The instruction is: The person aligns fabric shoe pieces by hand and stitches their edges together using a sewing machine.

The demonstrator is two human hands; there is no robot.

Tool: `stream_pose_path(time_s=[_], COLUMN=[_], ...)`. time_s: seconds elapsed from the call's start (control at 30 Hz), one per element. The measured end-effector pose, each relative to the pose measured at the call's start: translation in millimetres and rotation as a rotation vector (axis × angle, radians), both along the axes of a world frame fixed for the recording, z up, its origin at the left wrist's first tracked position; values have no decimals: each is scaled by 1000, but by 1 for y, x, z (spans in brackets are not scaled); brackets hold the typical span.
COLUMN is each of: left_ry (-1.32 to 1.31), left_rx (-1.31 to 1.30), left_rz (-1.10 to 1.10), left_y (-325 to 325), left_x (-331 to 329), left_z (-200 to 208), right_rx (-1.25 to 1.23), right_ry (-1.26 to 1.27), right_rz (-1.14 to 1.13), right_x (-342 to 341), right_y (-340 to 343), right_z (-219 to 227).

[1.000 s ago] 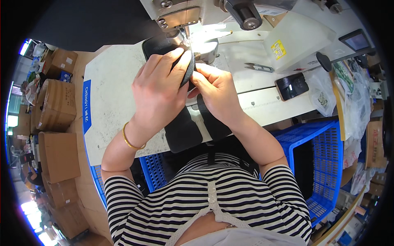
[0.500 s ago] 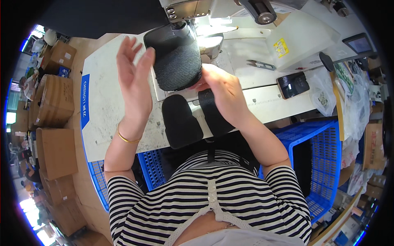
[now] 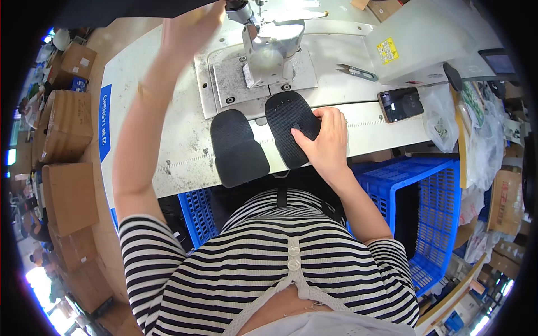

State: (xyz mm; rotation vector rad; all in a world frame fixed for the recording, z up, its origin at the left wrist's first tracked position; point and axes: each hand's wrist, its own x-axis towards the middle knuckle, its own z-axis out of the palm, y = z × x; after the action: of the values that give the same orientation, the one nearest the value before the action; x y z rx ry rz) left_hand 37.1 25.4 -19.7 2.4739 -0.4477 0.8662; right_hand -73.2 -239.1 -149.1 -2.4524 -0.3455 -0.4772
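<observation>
My right hand (image 3: 327,143) grips the right edge of a black mesh pad (image 3: 284,115), thumb on top and fingers curled at its edge. The pad lies on the near part of the white sewing table. Just left of it rests a second black pad (image 3: 238,151), its near end jutting past the table edge. Stretched far forward, my left hand (image 3: 193,31) is smeared by motion beside the sewing machine's head; its fingers are partly cut off at the top. The machine's post bed (image 3: 270,61) stands bare under the needle.
Thread snips (image 3: 357,72) and a black phone (image 3: 400,105) lie on the table (image 3: 185,134) to the right. Blue plastic crates (image 3: 434,218) stand below its front edge. Cardboard boxes (image 3: 70,196) line the left side, and a clear plastic bag (image 3: 441,126) hangs at the right.
The black piece under the machine head is out of sight. My left hand has moved forward and up; my right hand has come down and back onto the right-hand pad.
</observation>
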Motion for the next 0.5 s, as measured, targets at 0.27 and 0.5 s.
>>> stream_pose_path(time_s=[0.27,0.5], left_ry=[422,580], left_rx=[-3,-1055], left_rz=[164,-87], left_y=[-10,-28], left_x=[-139,-128], left_z=[-115,-74], right_rx=[164,807], right_ry=[-110,-365], right_rz=[-16,36], right_x=[-4,2], right_y=[-3,-10], right_z=[-9,18])
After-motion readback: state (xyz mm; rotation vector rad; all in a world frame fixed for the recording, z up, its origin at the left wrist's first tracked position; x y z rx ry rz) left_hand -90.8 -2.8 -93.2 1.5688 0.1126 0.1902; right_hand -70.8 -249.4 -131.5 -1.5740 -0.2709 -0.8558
